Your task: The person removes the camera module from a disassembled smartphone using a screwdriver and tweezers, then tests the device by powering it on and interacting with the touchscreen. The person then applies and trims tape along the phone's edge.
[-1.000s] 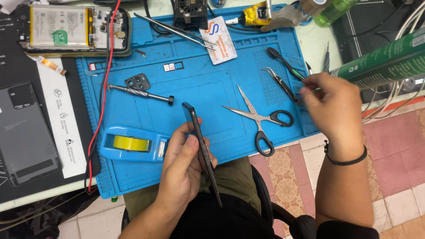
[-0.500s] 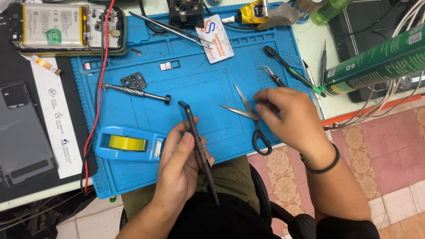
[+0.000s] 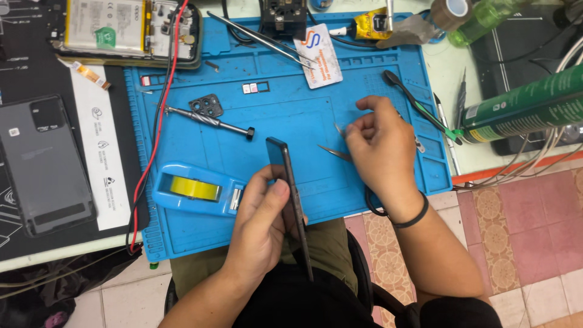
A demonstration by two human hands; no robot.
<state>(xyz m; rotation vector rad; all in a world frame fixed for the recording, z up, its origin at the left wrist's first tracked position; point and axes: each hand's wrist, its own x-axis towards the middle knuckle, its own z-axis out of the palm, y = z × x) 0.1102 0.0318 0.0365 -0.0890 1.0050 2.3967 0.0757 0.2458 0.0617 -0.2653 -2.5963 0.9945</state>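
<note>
My left hand (image 3: 258,234) grips a dark phone (image 3: 285,176) edge-on, its lower end over my lap and its top above the front of the blue work mat (image 3: 291,109). My right hand (image 3: 382,152) lies on the mat with fingers curled over a pair of scissors (image 3: 333,152). The two blades stick out to the left of my fingers, and a black handle loop shows under my wrist. A black band circles that wrist.
A blue dispenser with yellow tape (image 3: 191,188) sits left of the phone. On the mat lie a screwdriver (image 3: 209,121), a camera bezel (image 3: 206,105), a card (image 3: 319,56) and long tweezers (image 3: 261,36). An opened phone (image 3: 127,30), grey back cover (image 3: 45,164) and green can (image 3: 522,106) flank it.
My right hand moved left from the tools at the mat's right edge onto the scissors and curled over them. My left hand kept holding the phone in much the same pose.
</note>
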